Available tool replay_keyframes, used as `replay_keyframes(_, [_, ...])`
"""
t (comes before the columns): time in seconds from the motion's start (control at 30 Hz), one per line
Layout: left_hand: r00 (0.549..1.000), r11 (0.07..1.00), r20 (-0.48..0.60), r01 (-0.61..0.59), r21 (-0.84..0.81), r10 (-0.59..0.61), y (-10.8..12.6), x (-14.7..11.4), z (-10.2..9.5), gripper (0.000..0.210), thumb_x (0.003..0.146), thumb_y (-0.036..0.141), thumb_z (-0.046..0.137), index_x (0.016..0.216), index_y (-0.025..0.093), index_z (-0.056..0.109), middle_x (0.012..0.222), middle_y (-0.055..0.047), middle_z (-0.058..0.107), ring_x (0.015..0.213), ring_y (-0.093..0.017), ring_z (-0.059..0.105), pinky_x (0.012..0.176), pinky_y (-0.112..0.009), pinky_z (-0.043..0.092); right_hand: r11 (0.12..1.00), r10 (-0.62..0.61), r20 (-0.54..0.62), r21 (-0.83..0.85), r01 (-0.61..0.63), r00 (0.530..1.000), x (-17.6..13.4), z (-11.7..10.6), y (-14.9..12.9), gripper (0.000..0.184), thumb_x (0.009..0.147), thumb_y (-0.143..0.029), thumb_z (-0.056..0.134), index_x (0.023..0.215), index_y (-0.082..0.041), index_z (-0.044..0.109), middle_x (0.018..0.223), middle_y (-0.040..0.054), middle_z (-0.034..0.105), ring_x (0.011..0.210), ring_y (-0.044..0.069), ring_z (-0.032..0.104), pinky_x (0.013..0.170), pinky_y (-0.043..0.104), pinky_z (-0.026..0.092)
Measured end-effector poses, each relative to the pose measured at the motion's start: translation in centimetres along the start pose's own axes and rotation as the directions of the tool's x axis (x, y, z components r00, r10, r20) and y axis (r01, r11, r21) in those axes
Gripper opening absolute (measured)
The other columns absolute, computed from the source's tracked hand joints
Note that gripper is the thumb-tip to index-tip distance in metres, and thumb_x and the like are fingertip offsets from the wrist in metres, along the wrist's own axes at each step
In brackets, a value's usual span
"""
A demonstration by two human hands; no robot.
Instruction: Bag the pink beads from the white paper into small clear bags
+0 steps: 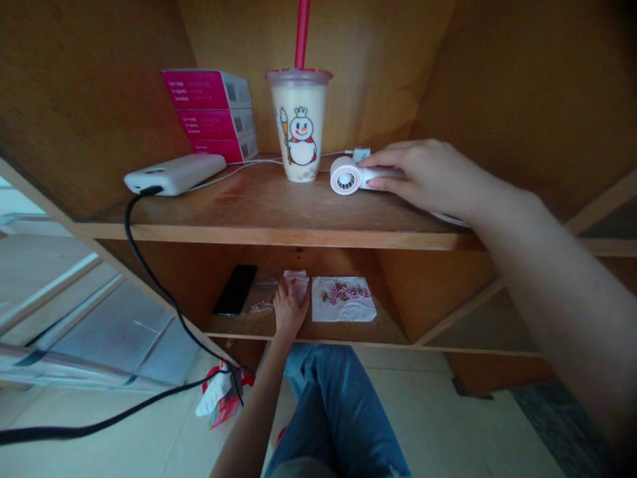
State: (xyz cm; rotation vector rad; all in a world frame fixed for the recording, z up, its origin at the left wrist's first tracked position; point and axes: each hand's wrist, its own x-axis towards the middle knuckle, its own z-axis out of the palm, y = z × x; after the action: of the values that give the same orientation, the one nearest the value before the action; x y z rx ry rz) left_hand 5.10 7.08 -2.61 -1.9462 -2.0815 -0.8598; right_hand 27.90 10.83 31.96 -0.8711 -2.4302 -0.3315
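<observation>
On the upper shelf, my right hand [423,174] grips a small white handheld fan [347,176] by its handle, thumb below and fingers above. The fan's round grille faces me as it lies near the shelf surface. Down on the lower shelf, my left hand [290,311] rests with fingers apart on a stack of small clear plastic bags [297,277]. Left of it lies a clear bag with pink beads [259,306]. To its right, pink and brownish beads [343,293] are spread on a white paper sheet [326,314].
A lidded drink cup [301,126] with a red straw stands on the upper shelf. Behind a white power bank [176,174] are stacked pink boxes [209,123]. A black cable [166,292] hangs down left. A black phone [235,290] lies on the lower shelf.
</observation>
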Motion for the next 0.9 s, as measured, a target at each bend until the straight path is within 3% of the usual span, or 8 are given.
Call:
replay_keyframes(0.13, [1.000,1.000,-0.002,-0.006,0.004,0.006,-0.1,0.0,0.1,0.050,0.078,0.039,0.052,0.118,0.011,0.046,0.123,-0.022,0.044,0.105,-0.032,0.049,0.080,-0.043,0.044,0.995,-0.051,-0.070,0.078,0.056,0.996,0.9,1.0,1.8,0.027,0.078,-0.041,0.059,0.092,-0.019,0.065,0.095,-0.0027,0.066,0.088,0.016,0.061,0.084,0.034,0.043])
replay_keyframes(0.4, [1.000,1.000,-0.013,-0.009,-0.020,0.009,-0.2,-0.2,0.4,0.051,0.077,0.037,0.053,0.120,0.011,0.044,0.124,-0.022,0.043,0.107,-0.032,0.048,0.081,-0.044,0.043,0.999,-0.052,0.090,0.018,0.051,0.995,2.7,0.9,4.0,0.034,0.073,-0.033,0.059,0.093,-0.005,0.062,0.094,0.0011,0.067,0.079,0.005,0.060,0.071,0.022,0.039])
replay_keyframes(0.67, [1.000,1.000,0.011,0.016,-0.025,-0.016,0.0,-0.1,0.3,0.052,0.076,0.037,0.055,0.121,0.012,0.044,0.124,-0.021,0.043,0.107,-0.033,0.047,0.081,-0.045,0.043,0.995,0.044,0.136,-0.096,-0.031,0.990,4.3,2.1,5.2,0.054,0.071,-0.047,0.040,0.067,0.005,0.053,0.094,0.0089,0.063,0.080,0.003,0.058,0.055,0.019,0.032])
replay_keyframes(0.9, [0.999,0.999,0.018,0.039,-0.020,-0.039,0.2,0.1,0.0,0.055,0.076,0.042,0.054,0.121,0.014,0.044,0.125,-0.020,0.043,0.105,-0.033,0.049,0.081,-0.046,0.043,0.980,0.040,0.121,-0.199,-0.015,0.992,4.6,2.7,5.6,0.055,0.073,-0.047,0.041,0.083,0.004,0.057,0.094,0.0074,0.065,0.083,0.003,0.059,0.060,0.017,0.034])
